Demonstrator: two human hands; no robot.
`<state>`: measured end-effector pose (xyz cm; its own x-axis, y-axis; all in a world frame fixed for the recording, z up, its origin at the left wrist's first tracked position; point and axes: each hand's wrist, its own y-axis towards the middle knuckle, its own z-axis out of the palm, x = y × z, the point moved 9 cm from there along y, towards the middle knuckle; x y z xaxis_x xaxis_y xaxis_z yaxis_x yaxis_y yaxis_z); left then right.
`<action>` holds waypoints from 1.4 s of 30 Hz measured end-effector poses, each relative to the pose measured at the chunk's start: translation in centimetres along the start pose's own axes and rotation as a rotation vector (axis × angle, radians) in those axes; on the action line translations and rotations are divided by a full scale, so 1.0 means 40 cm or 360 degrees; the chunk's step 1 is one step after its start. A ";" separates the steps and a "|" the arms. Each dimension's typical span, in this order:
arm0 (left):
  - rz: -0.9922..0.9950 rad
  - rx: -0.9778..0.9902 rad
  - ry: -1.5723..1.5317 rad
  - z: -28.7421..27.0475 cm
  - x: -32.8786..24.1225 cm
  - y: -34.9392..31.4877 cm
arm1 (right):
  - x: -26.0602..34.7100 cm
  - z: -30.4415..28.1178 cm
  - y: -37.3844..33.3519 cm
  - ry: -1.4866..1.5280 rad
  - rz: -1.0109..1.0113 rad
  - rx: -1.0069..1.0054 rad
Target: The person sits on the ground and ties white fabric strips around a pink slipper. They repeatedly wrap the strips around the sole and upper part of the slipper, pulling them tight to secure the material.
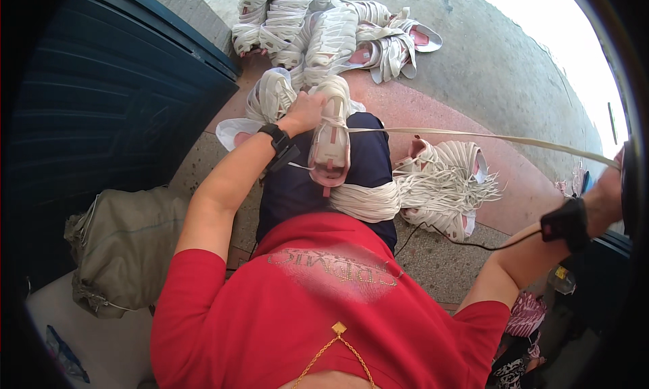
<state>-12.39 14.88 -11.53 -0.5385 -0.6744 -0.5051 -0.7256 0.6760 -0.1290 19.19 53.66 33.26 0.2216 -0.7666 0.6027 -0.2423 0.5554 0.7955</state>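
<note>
A white and pink shoe upper (pixel 330 145) rests on my lap, over dark blue trousers (pixel 368 145). My left hand (pixel 305 111) is closed on its upper side, near the eyelets. From the shoe upper a cream shoelace (pixel 473 136) stretches taut across to the far right. There my right hand (pixel 604 191) grips the lace, partly cut off by the dark rim of the picture. A thick bundle of white shoelaces (pixel 365 201) lies across my thigh, its loose ends spread over more shoe uppers (pixel 443 216) on the right.
Several laced shoe uppers (pixel 331 40) are heaped in front of me on the floor. A dark blue door (pixel 128 84) stands at left, with a stuffed khaki sack (pixel 132 243) below it. A black cable (pixel 466 244) hangs from my right wrist. Patterned cloth (pixel 526 314) lies lower right.
</note>
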 end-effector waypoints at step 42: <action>0.0031 0.0118 0.0034 0.008 0.021 0.011 | -0.247 0.568 -1.003 -0.0507 0.0990 0.1754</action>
<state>-13.02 14.70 -12.28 -0.5620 -0.6666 -0.4896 -0.6814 0.7087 -0.1828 5.25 31.63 -6.06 -0.4028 -0.6052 0.6866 -0.8986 0.4043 -0.1707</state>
